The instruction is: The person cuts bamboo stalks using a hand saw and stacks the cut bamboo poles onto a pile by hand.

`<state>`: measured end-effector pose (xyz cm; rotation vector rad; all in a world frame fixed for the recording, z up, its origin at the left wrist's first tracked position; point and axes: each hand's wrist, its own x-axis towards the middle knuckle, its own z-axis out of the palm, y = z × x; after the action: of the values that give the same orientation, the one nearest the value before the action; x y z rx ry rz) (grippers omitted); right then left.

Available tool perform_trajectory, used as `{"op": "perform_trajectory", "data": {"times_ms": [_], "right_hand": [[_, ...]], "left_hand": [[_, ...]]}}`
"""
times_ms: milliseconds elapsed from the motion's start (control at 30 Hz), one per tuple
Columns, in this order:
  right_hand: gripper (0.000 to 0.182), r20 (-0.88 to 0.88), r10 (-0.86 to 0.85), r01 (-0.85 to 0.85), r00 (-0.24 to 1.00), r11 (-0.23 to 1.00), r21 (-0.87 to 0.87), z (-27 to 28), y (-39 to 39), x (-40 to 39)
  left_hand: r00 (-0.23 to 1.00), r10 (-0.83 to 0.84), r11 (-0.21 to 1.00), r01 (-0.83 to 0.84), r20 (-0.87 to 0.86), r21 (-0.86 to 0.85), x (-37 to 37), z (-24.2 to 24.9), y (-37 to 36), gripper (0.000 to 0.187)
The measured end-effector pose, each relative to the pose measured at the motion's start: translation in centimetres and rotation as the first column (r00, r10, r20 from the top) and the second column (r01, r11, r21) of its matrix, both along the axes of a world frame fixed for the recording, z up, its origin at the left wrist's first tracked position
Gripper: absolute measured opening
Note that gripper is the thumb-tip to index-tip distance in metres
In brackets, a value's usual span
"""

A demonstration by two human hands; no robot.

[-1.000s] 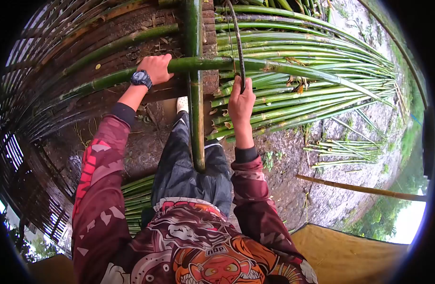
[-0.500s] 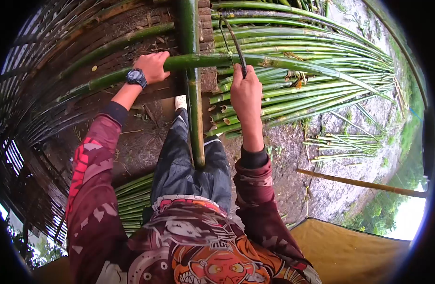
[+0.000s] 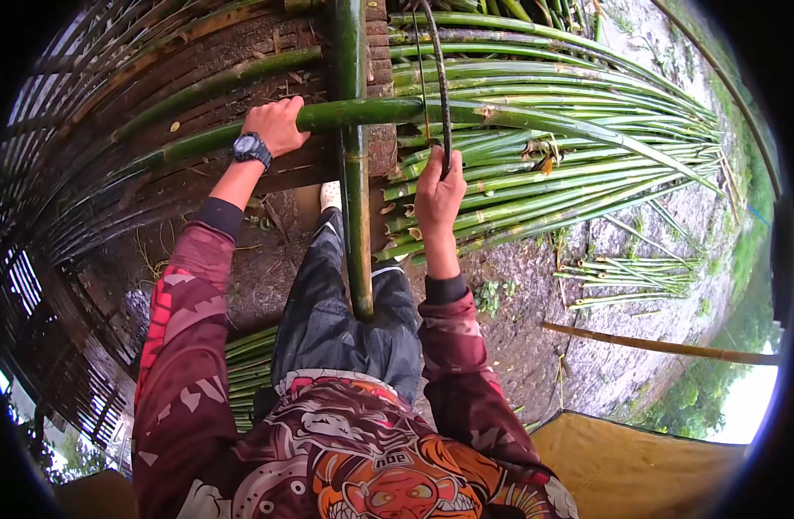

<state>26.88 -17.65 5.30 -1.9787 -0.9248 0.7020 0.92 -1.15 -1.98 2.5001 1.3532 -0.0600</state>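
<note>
A long green bamboo pole (image 3: 371, 111) lies crosswise over an upright-running bamboo pole (image 3: 355, 199). My left hand (image 3: 276, 126), with a watch on the wrist, is wrapped over the crosswise pole left of the crossing. In my right hand (image 3: 438, 192) is the lower end of a bow-shaped saw (image 3: 444, 86) with a dark curved frame. Its thin blade runs beside the frame and meets the crosswise pole right of the crossing. My right hand is just below that pole.
Many green bamboo poles (image 3: 535, 195) are stacked at the right. Shorter cut pieces (image 3: 626, 278) lie on the ground beyond. A slatted wooden surface (image 3: 198, 95) is at upper left. At lower right are a horizontal pole (image 3: 656, 343) and a brown tarp (image 3: 639, 463).
My right hand has moved down and slightly left, drawing the saw with it, and the saw frame appears more upright. My left hand still holds the pole, shifted slightly left.
</note>
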Motion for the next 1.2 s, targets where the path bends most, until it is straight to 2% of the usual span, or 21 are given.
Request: {"op": "perform_trajectory", "data": {"times_ms": [67,133,167,300,367,433,467,567,600,667,700,767,833,867,900,967,1033,1067,1100,1167,1200], "right_hand": [[0.025,-0.021,0.007,-0.01,1.0,0.989,-0.145,4.2,0.1,0.0],[0.025,0.073,0.073,-0.056,0.995,0.974,-0.22,8.4,-3.3,0.1],[0.024,-0.055,-0.029,0.007,0.998,0.931,-0.366,11.5,-5.0,-0.3],[0.025,-0.097,-0.082,0.035,0.992,0.912,-0.409,16.3,-6.5,-0.8],[0.027,0.109,0.099,-0.032,0.989,0.869,-0.495,10.8,-0.9,0.3],[0.027,0.161,0.157,-0.12,0.974,0.969,-0.217,5.7,5.1,1.8],[0.027,0.168,0.144,-0.113,0.975,0.978,-0.178,5.8,6.3,1.5],[0.026,0.119,0.136,-0.101,0.984,0.959,-0.265,6.5,4.9,0.6],[0.026,0.057,0.084,-0.071,0.995,0.977,-0.204,5.2,3.4,0.7],[0.031,-0.047,-0.01,0.005,0.999,0.995,-0.102,1.6,0.9,0.5],[0.03,-0.087,-0.027,0.022,0.996,0.998,-0.061,-0.9,-0.2,0.3],[0.029,-0.007,0.033,-0.033,0.999,0.998,0.044,-1.0,0.0,0.0],[0.027,-0.027,0.03,-0.031,0.999,0.999,-0.029,1.4,-0.4,0.2],[0.027,-0.118,-0.02,0.003,0.993,0.991,-0.137,3.3,-1.4,0.3],[0.024,-0.038,0.029,-0.034,0.999,0.989,-0.144,6.1,-2.5,0.3],[0.024,-0.082,-0.034,0.006,0.996,0.947,-0.322,10.8,-6.5,0.1],[0.023,-0.16,-0.088,0.03,0.983,0.942,-0.334,14.2,-9.3,0.2],[0.025,-0.103,-0.048,0.007,0.993,0.931,-0.365,14.7,-7.2,0.4],[0.027,-0.048,-0.01,-0.01,0.999,0.917,-0.399,14.8,-5.0,0.7],[0.032,0.252,0.271,-0.215,0.929,0.95,-0.229,6.9,1.2,2.5],[0.033,0.188,0.25,-0.205,0.95,0.951,-0.231,5.5,3.8,2.9]], "left_hand": [[1.0,-0.012,1.0,0.012,-0.006,0.001,0.0,0.1,-0.5,0.037],[1.0,-0.001,0.999,0.0,-0.029,-0.035,0.0,0.0,-0.1,0.04],[1.0,-0.002,0.999,0.001,-0.024,-0.046,0.0,-0.2,-0.2,0.04],[1.0,-0.019,0.999,0.018,-0.014,-0.044,-0.3,-0.8,0.0,0.044],[0.999,-0.035,0.998,0.034,-0.017,-0.047,-0.2,-0.5,-0.1,0.044],[0.996,-0.029,0.997,0.023,-0.079,-0.074,0.3,0.5,0.2,0.046],[0.997,-0.046,0.998,0.043,-0.06,-0.047,-0.1,0.3,0.6,0.051],[0.998,-0.019,0.986,0.008,-0.064,-0.164,0.3,0.9,1.1,0.049],[0.998,-0.014,0.988,0.005,-0.058,-0.151,0.4,1.2,1.9,0.049],[0.991,-0.089,0.954,0.058,-0.095,-0.293,0.4,1.3,3.2,0.049],[0.992,-0.083,0.958,0.054,-0.096,-0.28,0.4,1.4,3.8,0.049],[0.996,-0.078,0.943,0.059,-0.046,-0.329,0.3,1.5,3.8,0.052],[0.993,-0.09,0.934,0.058,-0.076,-0.353,0.4,1.9,4.2,0.056],[0.99,-0.097,0.927,0.054,-0.098,-0.371,0.6,2.0,4.0,0.059],[0.991,-0.096,0.925,0.054,-0.095,-0.377,0.7,2.0,4.0,0.059],[0.982,-0.127,0.922,0.065,-0.142,-0.381,0.5,1.9,4.2,0.07],[0.985,-0.121,0.921,0.065,-0.124,-0.383,0.4,1.8,4.2,0.07],[0.985,-0.118,0.915,0.059,-0.124,-0.4,0.4,1.9,4.3,0.069],[0.985,-0.119,0.906,0.056,-0.124,-0.419,0.5,1.9,4.4,0.069],[0.977,-0.137,0.906,0.056,-0.166,-0.419,0.8,1.7,4.5,0.058],[0.981,-0.154,0.9,0.089,-0.121,-0.426,0.7,1.8,3.6,0.054]]}}
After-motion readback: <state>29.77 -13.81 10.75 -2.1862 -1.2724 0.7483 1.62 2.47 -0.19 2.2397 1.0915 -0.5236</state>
